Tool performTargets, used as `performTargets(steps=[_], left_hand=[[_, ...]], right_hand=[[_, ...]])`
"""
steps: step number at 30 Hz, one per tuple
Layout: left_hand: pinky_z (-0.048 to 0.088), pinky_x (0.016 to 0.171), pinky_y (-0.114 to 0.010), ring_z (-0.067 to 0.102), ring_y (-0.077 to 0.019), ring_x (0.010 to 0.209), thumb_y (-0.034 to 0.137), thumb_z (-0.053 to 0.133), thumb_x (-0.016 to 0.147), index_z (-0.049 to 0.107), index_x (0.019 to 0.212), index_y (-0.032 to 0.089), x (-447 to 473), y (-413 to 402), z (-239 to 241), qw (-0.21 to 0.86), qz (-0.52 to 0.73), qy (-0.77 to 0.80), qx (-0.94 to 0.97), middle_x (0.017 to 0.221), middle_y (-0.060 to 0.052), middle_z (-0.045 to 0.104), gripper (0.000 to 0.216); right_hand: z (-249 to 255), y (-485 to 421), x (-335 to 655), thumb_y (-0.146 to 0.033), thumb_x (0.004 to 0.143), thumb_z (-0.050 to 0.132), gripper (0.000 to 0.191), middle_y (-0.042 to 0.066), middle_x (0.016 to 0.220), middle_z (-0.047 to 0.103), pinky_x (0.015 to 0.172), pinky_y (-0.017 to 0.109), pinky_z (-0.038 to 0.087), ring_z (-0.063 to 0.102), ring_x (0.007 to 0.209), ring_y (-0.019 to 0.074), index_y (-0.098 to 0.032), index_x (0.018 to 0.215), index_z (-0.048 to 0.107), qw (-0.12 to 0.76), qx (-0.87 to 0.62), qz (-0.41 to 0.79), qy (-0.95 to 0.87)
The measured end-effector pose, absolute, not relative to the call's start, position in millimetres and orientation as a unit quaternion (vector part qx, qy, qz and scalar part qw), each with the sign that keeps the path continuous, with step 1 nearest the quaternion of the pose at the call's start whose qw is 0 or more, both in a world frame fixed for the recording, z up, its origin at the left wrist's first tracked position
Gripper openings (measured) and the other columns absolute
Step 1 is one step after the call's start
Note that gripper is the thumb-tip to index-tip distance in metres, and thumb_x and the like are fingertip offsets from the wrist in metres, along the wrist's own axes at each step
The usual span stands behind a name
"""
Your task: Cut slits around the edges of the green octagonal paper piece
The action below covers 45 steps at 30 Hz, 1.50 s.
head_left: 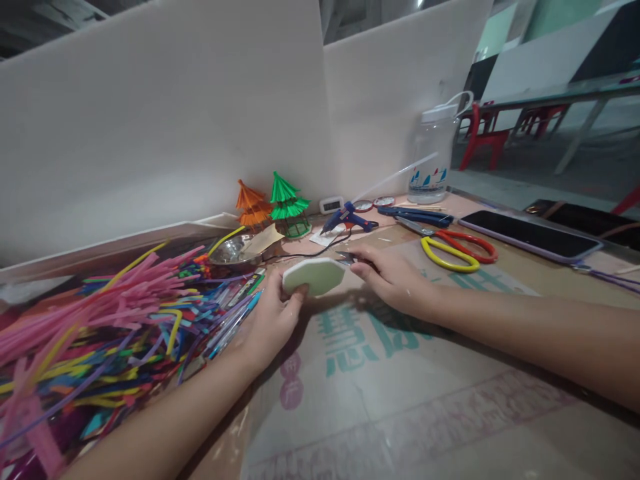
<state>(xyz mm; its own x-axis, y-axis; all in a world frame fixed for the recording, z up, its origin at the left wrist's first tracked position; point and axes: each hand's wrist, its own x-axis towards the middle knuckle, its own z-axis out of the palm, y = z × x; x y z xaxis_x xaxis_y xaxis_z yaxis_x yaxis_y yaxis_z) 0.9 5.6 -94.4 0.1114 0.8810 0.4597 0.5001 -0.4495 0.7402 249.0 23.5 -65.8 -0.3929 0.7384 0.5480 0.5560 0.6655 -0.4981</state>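
Left hand (pixel 273 321) gripped pale foam piece (pixel 313 277); right hand (pixel 391 279) grip closed round small metal tool (pixel 345 256), tip at foam edge.

craft clutter on a counter (pixel 425 413) walled by white boards (pixel 175 120)

a heap of coloured straws (pixel 100 320) fills the left side, pink ones on top, with a metal bowl (pixel 235 252) at its far edge. behind the bowl an orange paper tree (pixel 253 205) and a green one (pixel 287 200) stand side by side against the boards. to their right lie a small white clock (pixel 331 204), a blue glue gun (pixel 347 219), blue scissors (pixel 417 216) and, nearer, red-and-yellow scissors (pixel 457 250). a dark phone (pixel 530 235) lies flat at the right. a clear jar (pixel 434 157) with a white lid stands at the far edge. red chairs (pixel 483 137) stand beyond.
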Motion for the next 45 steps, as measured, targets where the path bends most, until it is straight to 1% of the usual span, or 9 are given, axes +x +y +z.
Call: performTargets(steps=[5,7,11,17,21,24,27,33,45], left_hand=[[0.052,0.085,-0.033,0.064,-0.0202,0.099,0.039,0.058,0.094,0.051,0.118,0.021,2,7,-99,0.252,0.470,0.467,0.705,0.110,-0.007,0.063,0.031],[0.052,0.086,-0.034,0.064,-0.0213,0.101,0.041,0.059,0.094,0.050,0.121,0.021,2,6,-101,0.243,0.462,0.473,0.710,0.114,-0.008,0.063,0.035],[0.051,0.089,-0.035,0.063,-0.0222,0.103,0.042,0.060,0.092,0.053,0.122,0.020,3,2,-97,0.241,0.451,0.454,0.729,0.115,-0.009,0.064,0.038],[0.054,0.087,-0.035,0.066,-0.0231,0.098,0.031,0.063,0.087,0.065,0.113,0.022,9,-1,-87,0.223,0.446,0.447,0.743,0.107,-0.007,0.072,0.027],[0.053,0.091,-0.037,0.067,-0.0236,0.101,0.024,0.060,0.088,0.067,0.113,0.022,7,1,-89,0.194,0.454,0.449,0.745,0.107,-0.006,0.073,0.026],[0.052,0.094,-0.038,0.067,-0.0235,0.103,0.026,0.058,0.091,0.067,0.114,0.022,5,3,-91,0.178,0.455,0.451,0.747,0.110,-0.007,0.073,0.025],[0.050,0.097,-0.039,0.066,-0.0238,0.107,0.027,0.058,0.093,0.067,0.114,0.021,3,5,-91,0.162,0.455,0.448,0.752,0.113,-0.008,0.072,0.024],[0.050,0.094,-0.036,0.066,-0.0226,0.104,0.027,0.055,0.095,0.066,0.111,0.021,-1,7,-93,0.156,0.441,0.445,0.764,0.111,-0.007,0.072,0.020],[0.046,0.102,-0.038,0.060,-0.0214,0.111,0.014,0.050,0.093,0.062,0.111,0.022,-3,8,-92,0.144,0.421,0.420,0.791,0.114,-0.006,0.067,0.023]], right_hand=[[-73,28,247,-0.041,0.094,0.054,0.039,0.009,0.096,0.073,0.067,0.031,0.047,0.065,0.078,0.0212,-0.015,0.121,0.062,0.427,-0.396,0.165,-0.796],[-75,28,245,-0.035,0.090,0.059,0.031,0.007,0.091,0.072,0.064,0.028,0.045,0.063,0.074,0.0192,-0.017,0.115,0.065,0.425,-0.384,0.165,-0.803],[-78,26,245,-0.016,0.084,0.054,0.012,0.003,0.075,0.067,0.060,0.025,0.038,0.057,0.066,0.0162,-0.018,0.087,0.065,0.384,-0.373,0.122,-0.836],[-79,25,247,-0.013,0.079,0.050,0.020,0.004,0.079,0.069,0.062,0.026,0.039,0.060,0.070,0.0182,-0.018,0.090,0.065,0.362,-0.370,0.104,-0.850],[-74,25,246,-0.027,0.088,0.054,0.020,0.006,0.083,0.071,0.061,0.028,0.042,0.062,0.070,0.0199,-0.017,0.102,0.064,0.375,-0.386,0.132,-0.832],[-72,26,248,-0.042,0.096,0.047,0.031,0.009,0.091,0.073,0.065,0.032,0.046,0.066,0.076,0.0231,-0.017,0.108,0.062,0.379,-0.384,0.141,-0.830],[-74,28,249,-0.042,0.100,0.040,0.035,0.010,0.099,0.074,0.071,0.036,0.049,0.069,0.085,0.0258,-0.018,0.113,0.062,0.380,-0.388,0.132,-0.829],[-76,28,250,-0.040,0.102,0.039,0.037,0.012,0.112,0.074,0.079,0.040,0.052,0.070,0.098,0.0291,-0.018,0.121,0.062,0.383,-0.395,0.093,-0.830],[-70,24,252,-0.040,0.101,0.039,0.038,0.012,0.096,0.075,0.070,0.035,0.047,0.068,0.085,0.0268,-0.017,0.109,0.068,0.336,-0.357,0.041,-0.870]])
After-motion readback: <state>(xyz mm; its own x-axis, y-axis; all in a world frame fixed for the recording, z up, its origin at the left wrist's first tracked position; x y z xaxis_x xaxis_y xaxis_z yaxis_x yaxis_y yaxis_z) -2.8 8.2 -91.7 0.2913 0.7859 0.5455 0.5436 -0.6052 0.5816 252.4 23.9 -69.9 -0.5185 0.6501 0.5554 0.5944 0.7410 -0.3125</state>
